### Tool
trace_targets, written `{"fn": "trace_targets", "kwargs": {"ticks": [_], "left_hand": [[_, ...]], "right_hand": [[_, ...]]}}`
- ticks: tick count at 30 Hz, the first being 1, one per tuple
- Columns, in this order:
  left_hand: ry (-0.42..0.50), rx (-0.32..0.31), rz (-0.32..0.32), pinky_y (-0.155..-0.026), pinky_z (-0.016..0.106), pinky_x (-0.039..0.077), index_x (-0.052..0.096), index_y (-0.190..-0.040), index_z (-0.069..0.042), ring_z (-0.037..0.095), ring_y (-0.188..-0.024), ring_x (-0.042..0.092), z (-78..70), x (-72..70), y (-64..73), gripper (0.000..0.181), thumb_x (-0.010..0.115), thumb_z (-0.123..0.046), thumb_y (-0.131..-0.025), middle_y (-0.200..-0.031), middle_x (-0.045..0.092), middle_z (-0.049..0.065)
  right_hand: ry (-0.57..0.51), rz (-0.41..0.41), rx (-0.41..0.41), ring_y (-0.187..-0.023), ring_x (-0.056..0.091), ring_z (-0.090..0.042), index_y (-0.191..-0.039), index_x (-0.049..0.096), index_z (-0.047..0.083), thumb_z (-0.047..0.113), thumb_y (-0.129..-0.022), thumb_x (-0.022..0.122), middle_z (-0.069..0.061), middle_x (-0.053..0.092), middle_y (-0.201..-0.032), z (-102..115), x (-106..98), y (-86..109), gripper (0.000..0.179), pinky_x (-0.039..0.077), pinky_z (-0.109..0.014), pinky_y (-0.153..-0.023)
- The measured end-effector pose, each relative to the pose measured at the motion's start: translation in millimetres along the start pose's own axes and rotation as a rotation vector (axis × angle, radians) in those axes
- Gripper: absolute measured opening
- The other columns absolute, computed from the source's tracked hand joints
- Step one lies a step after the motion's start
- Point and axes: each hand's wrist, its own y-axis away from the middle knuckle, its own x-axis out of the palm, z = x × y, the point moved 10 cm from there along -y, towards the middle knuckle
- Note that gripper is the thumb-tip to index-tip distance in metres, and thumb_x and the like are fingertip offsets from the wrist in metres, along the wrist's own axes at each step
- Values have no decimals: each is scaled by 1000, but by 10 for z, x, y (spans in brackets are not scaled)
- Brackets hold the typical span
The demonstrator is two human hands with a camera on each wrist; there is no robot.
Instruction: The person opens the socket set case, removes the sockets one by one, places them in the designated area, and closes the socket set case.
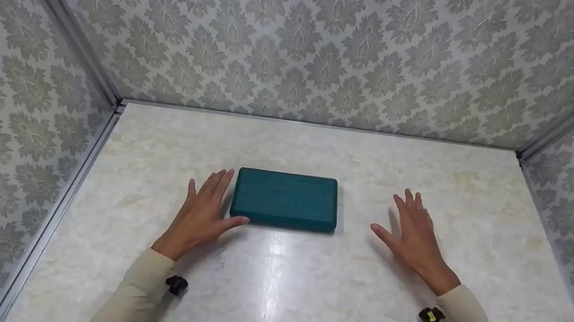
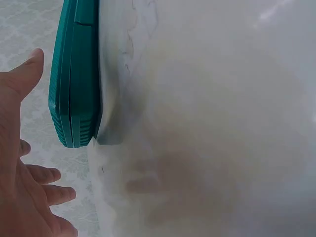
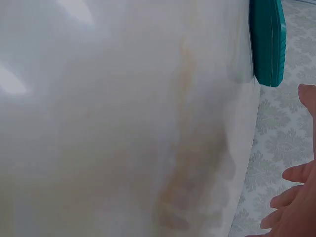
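1. Teal case (image 1: 286,199) lies flat, roughly midway across the marbled table (image 1: 302,301); we read it as shut, its halves meeting along the seam in the left wrist view.
2. Left hand (image 1: 201,217) is beside the case's left side, fingers spread and fairly straight, holding nothing; we see a gap between thumb and case in the left wrist view.
3. Right hand (image 1: 416,244) is well apart, to the right: fingers extended, thumb out, nothing held.
4. Progress, our judgement: no grip taken, case neither lifted nor opened. Looks like a beginning, all handling left, though we cannot be sure.
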Motion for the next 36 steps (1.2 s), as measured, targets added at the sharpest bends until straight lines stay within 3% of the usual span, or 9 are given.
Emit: {"fn": "trace_targets", "kwargs": {"ticks": [3, 8, 16, 22, 29, 36], "left_hand": [[56, -3, -22, -128, 81, 11, 23, -177, -10, 43, -163, 31, -7, 10, -9, 114, 75, -70, -96, -177, 32, 21], [142, -10, -28, -130, 77, 13, 22, -177, -7, 42, -165, 25, -4, 98, 38, 115, 80, -64, -94, -179, 27, 21], [276, -17, -24, -132, 73, 2, 19, -178, -12, 39, -169, 15, -27, 234, -12, 121, 89, -58, -90, -182, 19, 18], [280, 0, -8, -133, 70, -1, 18, -178, -11, 41, -169, 12, -30, 289, -111, 125, 91, -56, -88, -183, 16, 19], [288, 8, 14, -134, 68, -4, 16, -179, -12, 40, -170, 4, 44, 362, -152, 130, 92, -60, -84, -183, 13, 20], [192, -2, 73, -134, 66, -8, 8, -179, -11, 39, -171, 0, 115, 465, -208, 139, 89, -70, -83, -184, 9, 19]], "right_hand": [[-34, -53, -44, -167, 18, -46, -167, 41, -3, 48, -103, 77, -26, 32, -176, 135, 20, 17, 89, 19, -72, -130], [-106, -183, -223, -144, 49, -43, -148, 60, -7, 26, -97, 87, -25, 59, -150, 481, 56, 87, 67, 41, -63, -121], [-168, -259, -433, -124, 61, -28, -133, 73, 2, 15, -95, 89, -11, 70, -130, 1013, 149, 221, 43, 53, -45, -106], [-223, -229, -501, -118, 63, -22, -128, 75, 1, 13, -95, 88, -6, 72, -127, 1309, 283, 303, 38, 59, -45, -98], [-293, -168, -560, -111, 66, -22, -129, 74, 0, 11, -96, 87, -7, 71, -127, 1505, 505, 388, 37, 61, -38, -86], [-387, -61, -567, -99, 72, -28, -133, 73, -3, 7, -100, 82, -15, 73, -126, 1562, 718, 356, 36, 65, -42, -81]]}}
